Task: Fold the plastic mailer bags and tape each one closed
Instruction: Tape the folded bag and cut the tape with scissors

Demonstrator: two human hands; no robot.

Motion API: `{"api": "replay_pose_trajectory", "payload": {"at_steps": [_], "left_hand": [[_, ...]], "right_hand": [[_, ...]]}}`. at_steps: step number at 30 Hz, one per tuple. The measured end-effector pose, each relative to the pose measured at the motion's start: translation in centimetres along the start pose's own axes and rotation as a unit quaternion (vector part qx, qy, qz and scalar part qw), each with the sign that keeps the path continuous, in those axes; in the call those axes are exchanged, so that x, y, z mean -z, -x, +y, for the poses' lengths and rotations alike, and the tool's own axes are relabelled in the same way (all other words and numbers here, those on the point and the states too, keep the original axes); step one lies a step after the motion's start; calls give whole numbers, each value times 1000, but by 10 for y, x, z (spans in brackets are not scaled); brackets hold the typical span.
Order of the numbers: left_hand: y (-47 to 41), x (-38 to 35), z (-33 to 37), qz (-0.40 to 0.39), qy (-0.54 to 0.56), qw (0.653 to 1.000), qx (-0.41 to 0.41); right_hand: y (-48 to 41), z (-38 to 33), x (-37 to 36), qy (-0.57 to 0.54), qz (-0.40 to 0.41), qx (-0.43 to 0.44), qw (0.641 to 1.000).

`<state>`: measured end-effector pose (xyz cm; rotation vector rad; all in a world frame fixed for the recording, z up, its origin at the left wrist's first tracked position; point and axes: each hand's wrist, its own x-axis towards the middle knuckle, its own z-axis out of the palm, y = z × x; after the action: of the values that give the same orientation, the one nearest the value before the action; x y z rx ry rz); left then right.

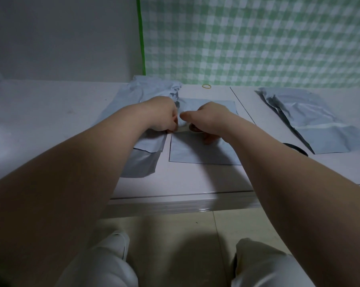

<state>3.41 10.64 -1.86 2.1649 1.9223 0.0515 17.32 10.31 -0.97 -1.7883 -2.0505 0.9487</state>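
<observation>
On the white table (195,179), the left hand (162,114) pinches a tape strip (182,131) at the folded bag (195,150)'s left edge while the right hand (212,119) grips the tape roll (195,128).

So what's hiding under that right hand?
Part of what looks like a brown round tape roll peeks out under the right hand, which grips it over the flat grey plastic mailer bag. The hand covers most of the roll.

Prob. home packing corner: white table (195,179), green-check cloth (257,38) on wall (61,38), mailer piles (311,119), tile floor (175,235).
</observation>
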Motion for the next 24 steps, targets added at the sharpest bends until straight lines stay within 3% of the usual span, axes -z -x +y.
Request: {"api": "replay_pose_trajectory", "payload": {"at_steps": [24], "left_hand": [[2, -1, 12, 14, -75, 997, 4]], "right_hand": [[-7, -3, -3, 33, -11, 1, 999]]}}
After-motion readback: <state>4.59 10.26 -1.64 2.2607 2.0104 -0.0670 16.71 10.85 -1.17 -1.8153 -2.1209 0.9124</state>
